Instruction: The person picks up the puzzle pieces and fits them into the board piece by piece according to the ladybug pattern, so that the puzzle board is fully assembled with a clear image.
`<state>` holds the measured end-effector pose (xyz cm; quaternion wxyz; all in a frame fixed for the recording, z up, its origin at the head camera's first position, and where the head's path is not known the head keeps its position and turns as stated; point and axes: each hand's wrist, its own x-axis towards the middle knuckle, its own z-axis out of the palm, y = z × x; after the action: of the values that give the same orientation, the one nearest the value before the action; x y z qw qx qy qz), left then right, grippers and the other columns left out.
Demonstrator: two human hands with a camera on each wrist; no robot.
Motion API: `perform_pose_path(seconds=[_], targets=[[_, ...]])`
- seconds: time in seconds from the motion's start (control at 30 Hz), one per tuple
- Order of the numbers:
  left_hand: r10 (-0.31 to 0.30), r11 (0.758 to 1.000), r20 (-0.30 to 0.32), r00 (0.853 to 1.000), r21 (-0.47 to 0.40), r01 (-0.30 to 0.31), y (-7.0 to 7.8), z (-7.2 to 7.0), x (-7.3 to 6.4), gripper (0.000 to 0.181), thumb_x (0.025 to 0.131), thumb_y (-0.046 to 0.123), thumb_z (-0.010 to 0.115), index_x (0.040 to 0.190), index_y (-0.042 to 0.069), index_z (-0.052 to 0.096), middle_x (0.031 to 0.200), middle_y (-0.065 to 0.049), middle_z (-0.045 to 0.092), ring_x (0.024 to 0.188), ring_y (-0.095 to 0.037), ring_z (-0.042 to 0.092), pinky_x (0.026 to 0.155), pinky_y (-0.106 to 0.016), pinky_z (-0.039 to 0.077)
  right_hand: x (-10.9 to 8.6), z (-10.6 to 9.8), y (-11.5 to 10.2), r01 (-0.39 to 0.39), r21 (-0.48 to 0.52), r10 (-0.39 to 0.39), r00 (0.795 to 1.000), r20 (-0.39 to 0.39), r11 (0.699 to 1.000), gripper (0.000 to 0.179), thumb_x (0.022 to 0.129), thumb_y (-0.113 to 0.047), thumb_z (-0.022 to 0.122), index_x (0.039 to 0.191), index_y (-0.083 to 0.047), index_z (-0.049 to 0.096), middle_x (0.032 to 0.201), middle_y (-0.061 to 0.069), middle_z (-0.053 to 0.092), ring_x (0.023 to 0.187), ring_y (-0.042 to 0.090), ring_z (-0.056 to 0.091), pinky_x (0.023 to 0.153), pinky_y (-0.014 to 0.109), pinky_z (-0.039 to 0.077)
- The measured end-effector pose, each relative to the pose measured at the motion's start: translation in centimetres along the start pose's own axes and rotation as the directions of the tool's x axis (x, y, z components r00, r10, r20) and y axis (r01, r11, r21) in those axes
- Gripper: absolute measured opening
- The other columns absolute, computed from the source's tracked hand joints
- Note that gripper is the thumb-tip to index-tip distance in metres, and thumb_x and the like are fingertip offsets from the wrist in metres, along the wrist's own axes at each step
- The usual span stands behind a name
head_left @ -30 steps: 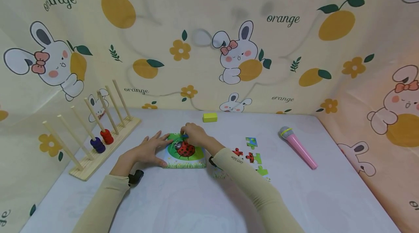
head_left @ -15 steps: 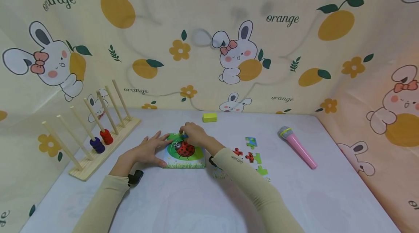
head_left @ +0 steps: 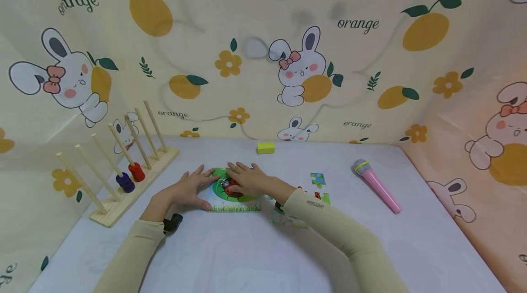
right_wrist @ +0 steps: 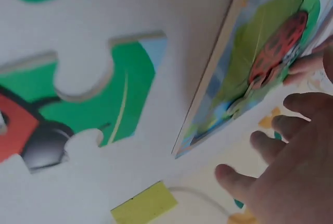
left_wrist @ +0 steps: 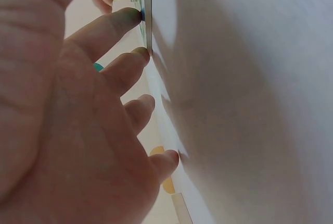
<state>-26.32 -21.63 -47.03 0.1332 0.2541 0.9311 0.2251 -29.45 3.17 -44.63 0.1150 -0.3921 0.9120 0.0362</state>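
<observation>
A square puzzle board (head_left: 236, 209) with a ladybug picture lies flat on the table. My left hand (head_left: 190, 191) touches its left side with spread fingers; in the left wrist view, fingertips meet the board's thin edge (left_wrist: 148, 10). Over the upper right of the board extends my right hand (head_left: 251, 180), its fingers fairly straight and covering part of the ladybug. In the right wrist view, a puzzle piece outline (right_wrist: 238, 108) shows on the board beside the ladybug; whether it sits flush I cannot tell. Loose puzzle pieces (head_left: 318, 178) lie to the right, partly behind the right sleeve.
A yellow block (head_left: 265, 148) sits behind the board. At the right rests a pink toy microphone (head_left: 380, 190). On the left stands a wooden peg rack (head_left: 109, 217) with blue rings (head_left: 125, 183) and red rings (head_left: 137, 172). A patterned cloth (head_left: 247, 18) hangs behind the table.
My right hand had its fingers curled at a small blue-and-green piece near the board's top; now they are spread out over the board. My left hand stays where it was.
</observation>
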Motion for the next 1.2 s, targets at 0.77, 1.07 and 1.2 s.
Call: perform_pose_path(seconds=[0.77,1.07,1.2], targets=[[0.010,1.000,0.005,1.000,-0.004,-0.010,0.0,0.0,0.0,0.098,0.073,0.052,0.084,0.151,0.008,0.043,0.163,-0.018,0.022,0.149,-0.048,0.001,0.107,-0.078,0.003,-1.5,1.7,-0.6,-0.012,0.091,0.009,0.999,0.033,0.996,0.075,0.102,-0.059,0.035,0.161,-0.016,0.018,0.168,0.001,0.007,0.153,0.029,0.007,0.116,0.064,0.015],[0.004,1.000,0.006,1.000,0.004,-0.004,0.2,0.0,-0.1,0.098,0.074,0.051,0.084,0.151,0.008,0.043,0.163,-0.018,0.022,0.149,-0.048,0.001,0.107,-0.078,0.003,-1.4,1.8,-0.8,-0.016,0.077,0.014,0.999,0.033,0.997,0.075,0.102,-0.061,0.034,0.161,-0.016,0.018,0.168,0.001,0.007,0.153,0.030,0.007,0.116,0.063,0.014],[0.008,1.000,0.003,1.000,0.004,-0.008,0.3,0.0,-0.1,0.097,0.074,0.051,0.084,0.151,0.008,0.044,0.162,-0.019,0.022,0.149,-0.049,0.002,0.107,-0.078,0.003,-1.3,1.8,-0.9,-0.017,0.077,0.015,0.999,0.029,0.997,0.076,0.102,-0.061,0.035,0.161,-0.016,0.019,0.167,0.001,0.007,0.153,0.030,0.007,0.116,0.064,0.015]])
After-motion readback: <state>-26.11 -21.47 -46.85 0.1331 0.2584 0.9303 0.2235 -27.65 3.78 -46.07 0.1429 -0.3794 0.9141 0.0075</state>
